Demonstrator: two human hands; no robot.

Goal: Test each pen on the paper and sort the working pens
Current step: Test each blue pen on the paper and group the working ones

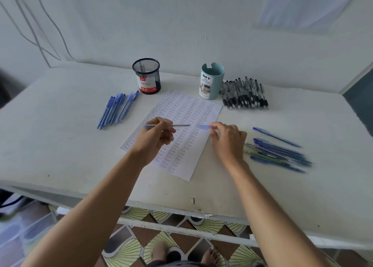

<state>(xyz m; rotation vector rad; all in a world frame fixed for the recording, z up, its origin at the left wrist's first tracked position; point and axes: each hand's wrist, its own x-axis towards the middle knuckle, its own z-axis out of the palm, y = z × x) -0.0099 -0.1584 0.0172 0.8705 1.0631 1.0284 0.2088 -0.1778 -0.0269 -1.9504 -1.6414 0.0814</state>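
The pen lies almost level, its long axis running left to right above the paper, thin tip pointing right toward the right hand. The left hand is closed around its blue barrel near the left end. The right hand pinches a pale blue cap just beyond the tip; the two look slightly apart, though blur makes this uncertain. The sheet, covered in rows of written words, sits tilted at mid-table. Blue pens lie to its left, black pens at far right beside a teal organizer, a mesh cup at the far edge, and more blue pens near right. Bare tabletop remains open on the near left, toward the front edge.
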